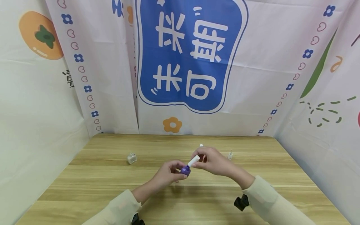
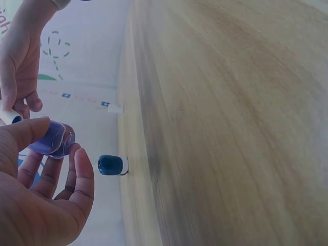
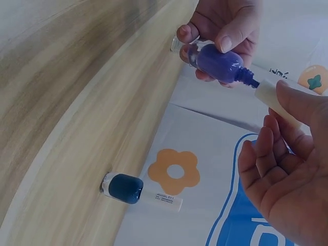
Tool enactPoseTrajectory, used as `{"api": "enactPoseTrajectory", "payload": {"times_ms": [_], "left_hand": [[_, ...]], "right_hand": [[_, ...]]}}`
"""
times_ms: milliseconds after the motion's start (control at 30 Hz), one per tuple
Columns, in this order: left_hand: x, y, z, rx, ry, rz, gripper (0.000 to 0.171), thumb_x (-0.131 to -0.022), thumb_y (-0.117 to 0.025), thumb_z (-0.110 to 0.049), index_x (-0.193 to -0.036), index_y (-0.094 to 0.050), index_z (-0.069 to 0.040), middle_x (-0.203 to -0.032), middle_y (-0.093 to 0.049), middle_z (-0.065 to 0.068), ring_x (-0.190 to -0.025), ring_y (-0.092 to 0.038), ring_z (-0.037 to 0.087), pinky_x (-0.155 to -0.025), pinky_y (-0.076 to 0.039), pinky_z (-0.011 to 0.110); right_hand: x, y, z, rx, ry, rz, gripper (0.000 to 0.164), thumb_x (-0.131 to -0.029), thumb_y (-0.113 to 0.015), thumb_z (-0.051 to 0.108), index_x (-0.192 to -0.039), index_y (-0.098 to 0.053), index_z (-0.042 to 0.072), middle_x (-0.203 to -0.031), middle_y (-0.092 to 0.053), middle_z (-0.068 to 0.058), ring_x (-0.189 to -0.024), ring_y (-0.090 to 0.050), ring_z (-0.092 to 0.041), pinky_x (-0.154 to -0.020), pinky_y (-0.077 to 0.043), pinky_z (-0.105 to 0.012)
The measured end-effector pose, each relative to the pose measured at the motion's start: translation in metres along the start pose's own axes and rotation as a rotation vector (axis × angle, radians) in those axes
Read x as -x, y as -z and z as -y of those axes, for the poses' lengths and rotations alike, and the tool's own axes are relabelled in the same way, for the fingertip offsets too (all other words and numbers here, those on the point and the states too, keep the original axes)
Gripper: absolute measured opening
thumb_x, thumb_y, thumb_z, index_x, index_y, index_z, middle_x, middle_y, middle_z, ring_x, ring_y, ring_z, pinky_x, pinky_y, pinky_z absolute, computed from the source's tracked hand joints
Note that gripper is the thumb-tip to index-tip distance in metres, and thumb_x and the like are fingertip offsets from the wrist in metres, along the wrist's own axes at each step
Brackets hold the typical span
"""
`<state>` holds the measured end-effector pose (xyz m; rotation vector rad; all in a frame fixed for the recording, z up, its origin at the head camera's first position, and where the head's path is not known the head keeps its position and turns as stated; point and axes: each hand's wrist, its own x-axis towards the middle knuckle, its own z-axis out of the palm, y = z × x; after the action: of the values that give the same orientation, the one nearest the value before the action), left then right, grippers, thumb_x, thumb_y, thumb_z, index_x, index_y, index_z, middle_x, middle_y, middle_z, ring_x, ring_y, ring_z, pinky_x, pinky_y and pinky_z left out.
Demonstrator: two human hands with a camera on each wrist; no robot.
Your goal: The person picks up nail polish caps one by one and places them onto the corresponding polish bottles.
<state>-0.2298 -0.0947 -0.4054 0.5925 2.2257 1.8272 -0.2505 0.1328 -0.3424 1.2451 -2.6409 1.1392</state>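
My left hand (image 1: 168,172) holds a small bottle of purple nail polish (image 3: 220,62), tilted, between thumb and fingers. With thumb and fingers my right hand (image 1: 212,161) pinches its white cap (image 1: 193,161). The cap's open end is at the tip of the threaded neck (image 3: 247,77), most of which is bare. Whether cap and neck touch, I cannot tell. No brush shows between them. Beyond the right hand, a dark teal nail polish bottle (image 3: 126,188) stands upright with its white cap (image 3: 163,201) on. It is mostly hidden by that hand in the head view.
A small clear glass bottle-like piece (image 1: 132,158) is on the wooden table (image 1: 112,187) at the left. Farther right stands a small white piece (image 1: 230,155) with a thin stem pointing up. Printed cloth (image 1: 112,103) closes off the back and both sides.
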Motion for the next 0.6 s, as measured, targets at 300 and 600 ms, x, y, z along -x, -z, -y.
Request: {"api": "enactPoseTrajectory", "payload": {"times_ms": [300, 600], "left_hand": [[-0.002, -0.001, -0.001, 0.022, -0.015, 0.000, 0.032, -0.085, -0.074, -0.009, -0.115, -0.065, -0.002, -0.101, -0.067, 0.008, -0.087, -0.064, 0.020, -0.069, -0.056, 0.033], [-0.002, -0.002, 0.001, 0.033, -0.022, 0.004, 0.031, -0.086, -0.074, -0.008, -0.114, -0.064, -0.001, -0.102, -0.066, 0.008, -0.087, -0.064, 0.021, -0.067, -0.055, 0.031]], "right_hand": [[-0.003, -0.007, -0.001, -0.045, -0.001, -0.003, 0.011, -0.089, -0.072, 0.019, -0.096, -0.067, 0.012, -0.084, -0.061, 0.006, -0.071, -0.056, -0.010, -0.064, -0.053, -0.029], [-0.005, -0.011, -0.001, -0.070, -0.015, -0.014, 0.012, -0.089, -0.073, 0.018, -0.096, -0.067, 0.010, -0.082, -0.060, 0.005, -0.072, -0.056, -0.012, -0.063, -0.052, -0.028]]}}
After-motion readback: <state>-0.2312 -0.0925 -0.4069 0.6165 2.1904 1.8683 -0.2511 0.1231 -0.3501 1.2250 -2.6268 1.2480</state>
